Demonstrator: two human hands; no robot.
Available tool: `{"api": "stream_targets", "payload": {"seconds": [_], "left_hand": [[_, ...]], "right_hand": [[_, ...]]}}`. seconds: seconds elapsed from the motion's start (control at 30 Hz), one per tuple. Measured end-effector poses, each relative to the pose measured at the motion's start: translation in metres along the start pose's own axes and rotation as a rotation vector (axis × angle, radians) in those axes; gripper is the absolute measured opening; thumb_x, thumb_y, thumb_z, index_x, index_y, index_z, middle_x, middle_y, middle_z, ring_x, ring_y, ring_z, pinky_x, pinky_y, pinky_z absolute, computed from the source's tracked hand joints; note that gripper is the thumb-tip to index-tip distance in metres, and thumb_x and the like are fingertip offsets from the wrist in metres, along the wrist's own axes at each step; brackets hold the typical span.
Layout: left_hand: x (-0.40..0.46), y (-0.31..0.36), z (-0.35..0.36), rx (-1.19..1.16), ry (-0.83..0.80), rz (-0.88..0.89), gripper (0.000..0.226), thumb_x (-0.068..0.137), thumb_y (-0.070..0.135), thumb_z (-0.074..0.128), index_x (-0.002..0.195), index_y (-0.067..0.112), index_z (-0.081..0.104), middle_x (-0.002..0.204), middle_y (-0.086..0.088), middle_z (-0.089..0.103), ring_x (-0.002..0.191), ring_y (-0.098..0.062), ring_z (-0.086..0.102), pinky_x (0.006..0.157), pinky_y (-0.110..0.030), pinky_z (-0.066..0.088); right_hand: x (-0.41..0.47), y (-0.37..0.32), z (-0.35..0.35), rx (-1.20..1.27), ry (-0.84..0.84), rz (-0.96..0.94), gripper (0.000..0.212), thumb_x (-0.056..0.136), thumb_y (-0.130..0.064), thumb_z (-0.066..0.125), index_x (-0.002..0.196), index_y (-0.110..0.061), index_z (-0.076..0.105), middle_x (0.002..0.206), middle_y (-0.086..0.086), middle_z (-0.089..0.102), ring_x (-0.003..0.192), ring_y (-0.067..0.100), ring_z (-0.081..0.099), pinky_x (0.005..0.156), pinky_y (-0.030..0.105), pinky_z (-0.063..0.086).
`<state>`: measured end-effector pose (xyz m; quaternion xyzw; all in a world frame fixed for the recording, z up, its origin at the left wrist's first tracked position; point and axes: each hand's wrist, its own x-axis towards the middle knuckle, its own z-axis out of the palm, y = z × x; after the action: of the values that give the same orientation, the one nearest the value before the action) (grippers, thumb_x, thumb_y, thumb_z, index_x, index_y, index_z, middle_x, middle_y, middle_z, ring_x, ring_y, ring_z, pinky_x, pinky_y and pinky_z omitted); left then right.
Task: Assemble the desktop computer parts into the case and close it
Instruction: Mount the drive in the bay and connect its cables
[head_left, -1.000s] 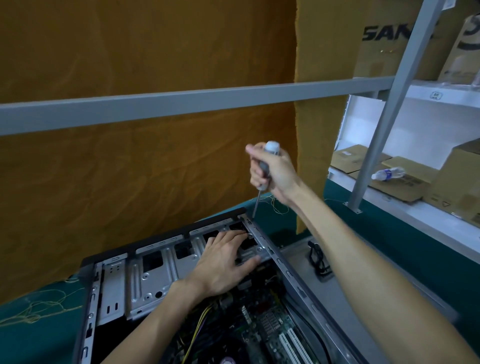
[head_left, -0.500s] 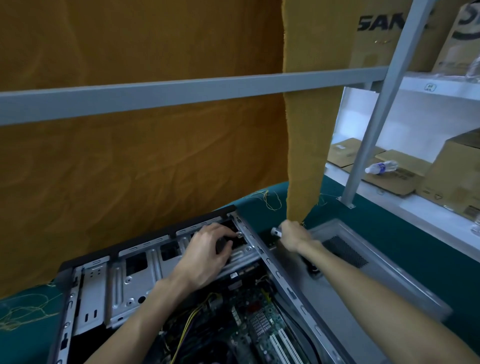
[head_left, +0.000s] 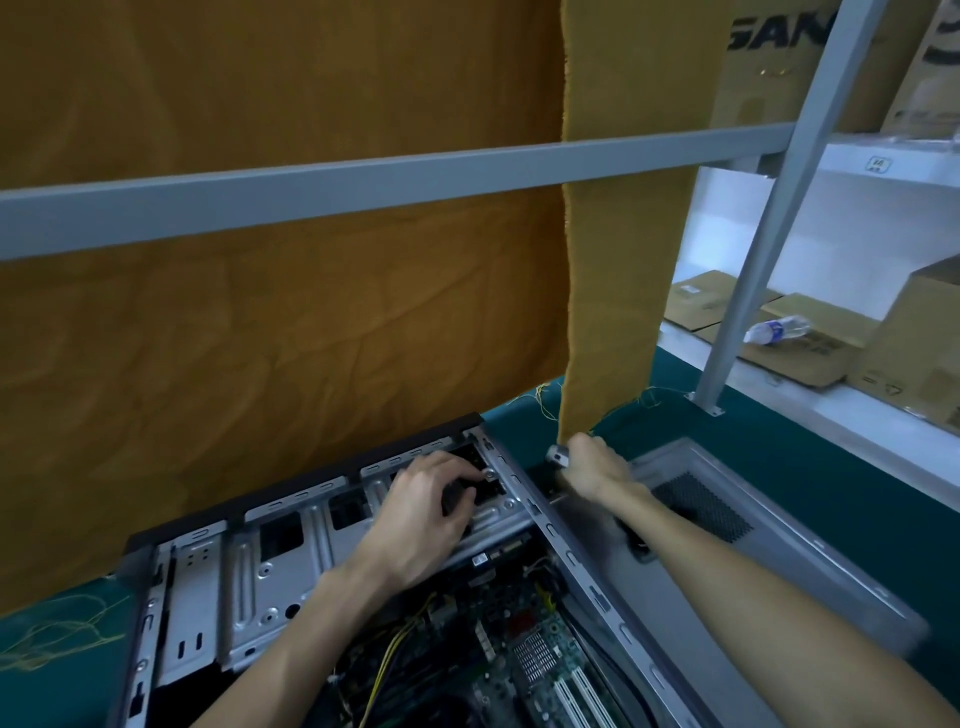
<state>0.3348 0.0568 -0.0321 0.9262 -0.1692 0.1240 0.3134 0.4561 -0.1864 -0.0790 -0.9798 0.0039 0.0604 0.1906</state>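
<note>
The open computer case (head_left: 582, 566) lies flat on the green table, its motherboard (head_left: 524, 654) and yellow cables showing at the bottom. My left hand (head_left: 421, 514) rests on the silver drive bay (head_left: 280, 577), its fingers curled over a dark part at the bay's far right corner. My right hand (head_left: 592, 467) is outside the case's right wall, gripping the screwdriver (head_left: 558, 455); only the white end of the handle shows, low near the table. The grey side panel (head_left: 779, 561) with a mesh vent lies flat to the right, under my right forearm.
An orange cloth (head_left: 291, 312) hangs right behind the case, with a grey shelf rail (head_left: 363, 176) across it and a slanted post (head_left: 748, 291) at the right. Cardboard boxes (head_left: 914, 343) and a plastic bottle (head_left: 776, 329) sit on the white shelf beyond.
My right hand has come down with the screwdriver from above the case to table level beside its right wall. My left hand's fingers have curled at the bay's corner.
</note>
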Motion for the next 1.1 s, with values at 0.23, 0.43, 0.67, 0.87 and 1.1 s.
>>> {"api": "stream_targets", "payload": {"seconds": [0.23,0.43,0.67,0.87,1.1], "left_hand": [[-0.003,0.021,-0.011,-0.374,0.135,-0.098,0.02,0.102,0.029,0.062,0.12,0.029,0.07,0.102,0.011,0.073,0.084,-0.005,0.068,0.07,-0.018,0.053],[-0.004,0.055,-0.037,-0.855,0.346,-0.012,0.021,0.095,0.019,0.068,0.114,0.018,0.077,0.107,0.006,0.078,0.102,-0.012,0.074,0.082,-0.019,0.057],[-0.017,0.052,-0.072,-0.921,0.406,-0.065,0.013,0.092,0.02,0.072,0.101,0.022,0.08,0.098,0.002,0.079,0.094,-0.014,0.074,0.076,-0.023,0.059],[-0.035,0.03,-0.068,-1.041,0.384,-0.244,0.012,0.093,0.017,0.07,0.102,0.01,0.074,0.1,-0.004,0.079,0.098,-0.02,0.075,0.075,-0.022,0.059],[-0.053,0.016,-0.058,-0.837,0.307,-0.245,0.007,0.084,0.019,0.081,0.092,0.018,0.082,0.088,0.001,0.079,0.086,-0.016,0.075,0.075,-0.023,0.059]], "right_hand": [[-0.063,-0.06,-0.086,0.53,-0.015,-0.158,0.013,0.084,-0.021,0.078,0.084,-0.009,0.072,0.06,-0.006,0.065,0.05,0.006,0.058,0.05,0.022,0.041],[-0.132,-0.115,-0.127,0.895,-0.23,-0.237,0.013,0.086,-0.02,0.08,0.094,-0.011,0.074,0.061,-0.001,0.057,0.044,0.01,0.043,0.041,0.024,0.034],[-0.152,-0.141,-0.111,1.256,-0.426,-0.194,0.022,0.09,-0.014,0.075,0.108,-0.004,0.067,0.062,-0.001,0.05,0.043,0.009,0.038,0.042,0.023,0.031],[-0.144,-0.142,-0.08,1.558,-0.272,-0.085,0.015,0.09,-0.009,0.073,0.1,-0.006,0.061,0.068,0.003,0.053,0.049,0.012,0.043,0.048,0.026,0.037],[-0.121,-0.108,-0.066,2.247,-0.037,0.106,0.013,0.099,-0.012,0.058,0.086,-0.008,0.055,0.074,0.005,0.052,0.06,0.013,0.047,0.061,0.026,0.043]]}}
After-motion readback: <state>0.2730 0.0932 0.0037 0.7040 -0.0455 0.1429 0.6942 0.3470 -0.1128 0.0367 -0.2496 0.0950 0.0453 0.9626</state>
